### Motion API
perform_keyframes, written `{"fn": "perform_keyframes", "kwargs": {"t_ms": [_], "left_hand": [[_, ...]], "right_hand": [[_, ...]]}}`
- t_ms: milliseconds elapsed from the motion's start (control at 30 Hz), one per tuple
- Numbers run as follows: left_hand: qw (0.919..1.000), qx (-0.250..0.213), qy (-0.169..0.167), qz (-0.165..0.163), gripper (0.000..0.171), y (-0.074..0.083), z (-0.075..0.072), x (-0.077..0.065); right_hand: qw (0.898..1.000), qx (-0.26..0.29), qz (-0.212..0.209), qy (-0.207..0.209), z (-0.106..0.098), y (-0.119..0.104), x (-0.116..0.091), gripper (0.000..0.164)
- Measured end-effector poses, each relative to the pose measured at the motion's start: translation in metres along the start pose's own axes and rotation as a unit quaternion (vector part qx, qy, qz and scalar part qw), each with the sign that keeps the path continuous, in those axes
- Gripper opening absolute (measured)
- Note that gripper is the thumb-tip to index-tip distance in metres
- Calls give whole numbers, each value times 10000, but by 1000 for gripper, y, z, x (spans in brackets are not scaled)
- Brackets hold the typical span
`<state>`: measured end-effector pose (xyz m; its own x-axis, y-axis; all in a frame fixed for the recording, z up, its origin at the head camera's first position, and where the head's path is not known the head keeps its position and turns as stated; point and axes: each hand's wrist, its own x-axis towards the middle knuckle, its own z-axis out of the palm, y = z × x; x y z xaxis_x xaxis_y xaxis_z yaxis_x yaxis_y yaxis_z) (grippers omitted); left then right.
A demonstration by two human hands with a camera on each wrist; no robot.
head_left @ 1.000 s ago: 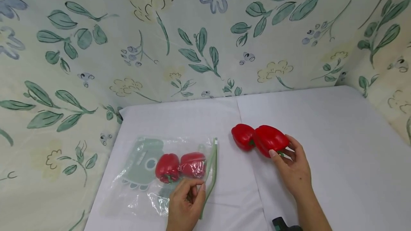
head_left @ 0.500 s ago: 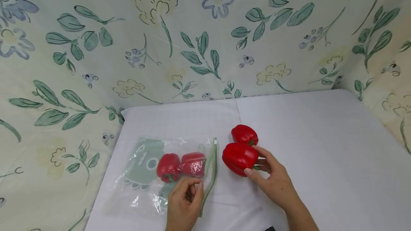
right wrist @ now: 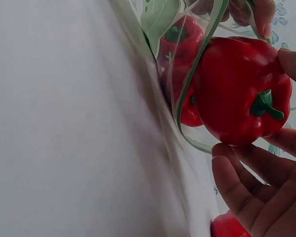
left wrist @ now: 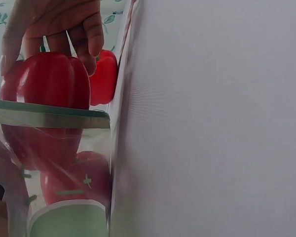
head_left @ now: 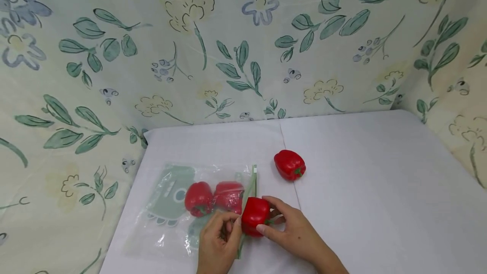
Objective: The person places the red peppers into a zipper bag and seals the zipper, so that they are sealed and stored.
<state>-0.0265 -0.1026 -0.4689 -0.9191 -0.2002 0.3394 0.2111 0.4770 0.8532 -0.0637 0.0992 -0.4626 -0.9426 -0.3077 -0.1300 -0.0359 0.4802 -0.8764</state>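
My right hand grips a red bell pepper by its green-stemmed end, fingers on one side and thumb on the other. The pepper's blunt end sits within the mouth of a clear zip bag, and the left wrist view shows its lower part through the plastic, below the green zip edge. My left hand pinches the bag's edge at the opening. Inside the bag lie two more red bell peppers, one on the left and one nearer the opening.
Another red bell pepper lies on the white-covered table, behind and right of the bag. A pale green cartoon print marks the bag. Floral cloth hangs behind the table and along its sides.
My right hand has carried the bell pepper leftward and nearer, from beside the pepper on the table into the bag's mouth. My left hand has stayed at the bag's edge.
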Motion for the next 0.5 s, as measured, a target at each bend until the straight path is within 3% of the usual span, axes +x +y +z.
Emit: {"fn": "perform_keyframes", "kwargs": {"t_ms": [133,233,500], "left_hand": [[9996,-43,-149,-220,25,2,0,-1],[9995,-186,-189,-161,25,2,1,-2],[9933,-524,88,1029,30,-9,6,0]], "right_hand": [[9996,62,-257,-77,6,0,3,67],[9985,147,-529,-24,13,1,6,67],[9950,374,-923,118,27,-3,13,63]]}}
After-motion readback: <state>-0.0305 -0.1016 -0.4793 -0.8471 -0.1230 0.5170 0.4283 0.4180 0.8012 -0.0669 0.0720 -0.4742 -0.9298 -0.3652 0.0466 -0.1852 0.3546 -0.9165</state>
